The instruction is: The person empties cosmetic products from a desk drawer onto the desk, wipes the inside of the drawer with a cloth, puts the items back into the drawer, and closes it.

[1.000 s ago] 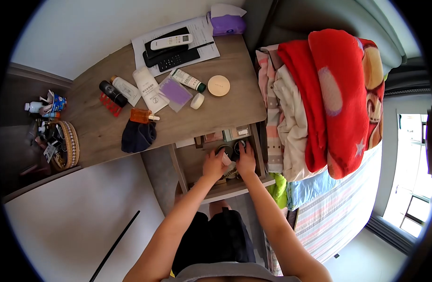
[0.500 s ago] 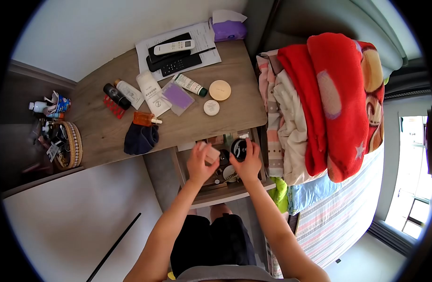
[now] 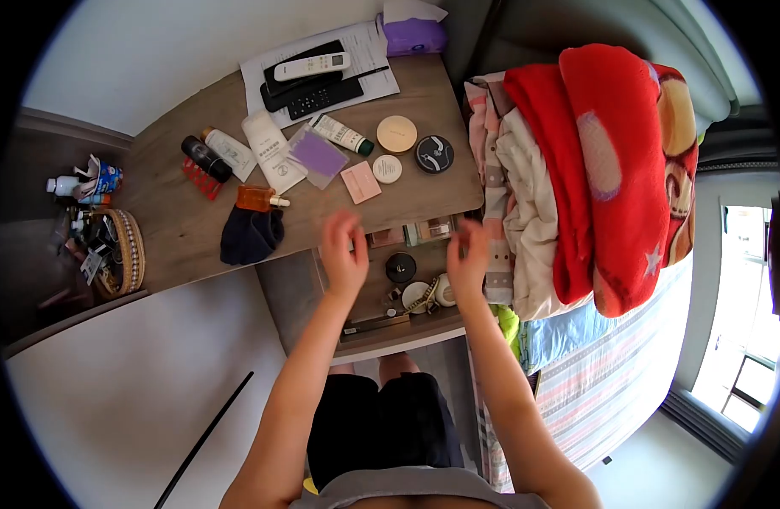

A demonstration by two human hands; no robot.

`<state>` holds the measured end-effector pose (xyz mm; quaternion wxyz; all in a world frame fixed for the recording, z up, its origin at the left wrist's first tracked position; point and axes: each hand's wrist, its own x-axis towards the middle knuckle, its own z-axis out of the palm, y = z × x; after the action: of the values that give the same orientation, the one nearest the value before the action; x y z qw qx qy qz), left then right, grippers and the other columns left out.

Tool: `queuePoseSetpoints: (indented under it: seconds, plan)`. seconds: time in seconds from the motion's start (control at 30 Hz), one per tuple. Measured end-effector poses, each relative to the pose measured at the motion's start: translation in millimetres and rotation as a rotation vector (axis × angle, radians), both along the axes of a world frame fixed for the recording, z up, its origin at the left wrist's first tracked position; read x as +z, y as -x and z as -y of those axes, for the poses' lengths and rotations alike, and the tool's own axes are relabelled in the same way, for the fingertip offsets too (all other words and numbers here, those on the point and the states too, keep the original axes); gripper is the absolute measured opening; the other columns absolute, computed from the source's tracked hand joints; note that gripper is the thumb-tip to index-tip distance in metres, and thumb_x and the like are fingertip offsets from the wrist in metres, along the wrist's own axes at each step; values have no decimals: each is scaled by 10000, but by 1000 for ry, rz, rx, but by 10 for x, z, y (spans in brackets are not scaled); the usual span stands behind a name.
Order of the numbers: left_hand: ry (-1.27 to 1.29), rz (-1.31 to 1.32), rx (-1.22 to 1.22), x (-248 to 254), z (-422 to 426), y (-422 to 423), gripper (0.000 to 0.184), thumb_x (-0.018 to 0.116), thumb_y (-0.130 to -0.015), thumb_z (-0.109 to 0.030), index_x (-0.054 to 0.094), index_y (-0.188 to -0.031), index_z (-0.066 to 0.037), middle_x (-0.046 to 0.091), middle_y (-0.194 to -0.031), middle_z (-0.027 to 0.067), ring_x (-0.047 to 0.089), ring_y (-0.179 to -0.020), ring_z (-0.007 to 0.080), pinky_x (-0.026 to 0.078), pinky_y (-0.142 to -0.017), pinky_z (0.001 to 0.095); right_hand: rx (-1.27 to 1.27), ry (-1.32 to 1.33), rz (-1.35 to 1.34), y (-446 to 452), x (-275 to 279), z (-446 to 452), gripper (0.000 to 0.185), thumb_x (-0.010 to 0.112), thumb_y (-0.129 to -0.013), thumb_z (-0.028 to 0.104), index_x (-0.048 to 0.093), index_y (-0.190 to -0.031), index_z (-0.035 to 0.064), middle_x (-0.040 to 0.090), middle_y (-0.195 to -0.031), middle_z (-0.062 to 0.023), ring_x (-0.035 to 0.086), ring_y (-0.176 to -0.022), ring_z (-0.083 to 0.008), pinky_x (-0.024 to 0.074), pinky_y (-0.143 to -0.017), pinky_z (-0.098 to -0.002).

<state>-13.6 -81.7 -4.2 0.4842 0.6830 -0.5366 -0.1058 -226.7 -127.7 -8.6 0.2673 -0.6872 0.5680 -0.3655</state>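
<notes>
My left hand point(image 3: 344, 253) is over the left side of the open drawer point(image 3: 381, 299), fingers apart, holding nothing. At the drawer's right edge, my right hand point(image 3: 468, 256) is likewise open and empty. A pink square box point(image 3: 361, 182) and a black round case point(image 3: 434, 154) lie on the desk point(image 3: 322, 216), near a small white jar point(image 3: 387, 169) and a cream round case point(image 3: 396, 134). Inside the drawer are a black round jar point(image 3: 400, 267), a white round item point(image 3: 415, 296) and several small boxes at the back.
Tubes point(image 3: 271, 153), a purple packet point(image 3: 318, 156), an amber bottle point(image 3: 256, 198), a dark cloth point(image 3: 251, 234) and remotes point(image 3: 325, 97) lie on the desk. A woven basket point(image 3: 128, 250) stands at left. A red blanket point(image 3: 615, 170) is piled on the bed at right.
The pink box and black round case have gone from my hands in the drawer onto the desk beside the white jar. Both hands have let go, opened and moved apart.
</notes>
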Motion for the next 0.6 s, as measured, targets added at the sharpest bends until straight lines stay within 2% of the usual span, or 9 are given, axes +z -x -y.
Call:
queuePoseSetpoints:
  seconds: [0.07,0.13,0.17,0.27,0.37,0.47,0.6]
  plan:
    - [-227,-127,-244,-210,-301,201,291,578,-764,-5,549,-1045,-74,515,-1107,179,544,-936,323,461,-769,381,126,-225,-209,204,-339,-340,427,568,-740,43,490,-1159,67,455,-1198,-135,570,-893,-292,486,-733,-360]
    - [-459,-92,-375,-407,-491,417,405,608,-724,8,536,-1104,-114,475,-1172,187,497,-1023,345,448,-823,401,265,-420,-579,252,-476,-620,488,630,-694,109,504,-1164,91,466,-1206,-138,502,-1024,-331,449,-829,-398]
    - [-532,-33,-341,-510,-548,535,457,621,-706,6,525,-1131,-133,459,-1189,189,480,-1043,357,449,-831,412,336,-517,-763,246,-503,-709,520,660,-670,141,511,-1167,104,472,-1209,-139,468,-1089,-350,431,-876,-418]
    - [-711,114,-275,-672,-565,791,608,655,-655,2,484,-1207,-184,405,-1242,192,437,-1090,386,448,-854,436,438,-425,-895,229,-497,-803,610,698,-608,166,510,-1189,165,449,-1242,-118,353,-1193,-374,349,-968,-442]
    - [-814,152,-286,-723,-427,882,720,677,-619,-5,431,-1264,-213,363,-1279,186,418,-1107,394,446,-869,438,462,-434,-888,248,-601,-784,615,706,-596,162,524,-1181,203,428,-1270,-108,325,-1222,-349,323,-988,-439]
    - [-892,132,-298,-749,-317,909,769,700,-600,-42,393,-1283,-218,371,-1263,177,415,-1115,394,448,-866,437,488,-502,-797,268,-562,-715,560,714,-576,165,570,-1117,179,422,-1279,-98,337,-1219,-325,326,-986,-432]
    - [-928,126,-306,-700,-292,787,764,738,-582,-126,387,-1258,-179,408,-1218,164,437,-1105,363,458,-846,417,445,-438,-701,329,-497,-685,411,699,-590,173,627,-993,138,484,-1205,-89,397,-1165,-307,373,-943,-402]
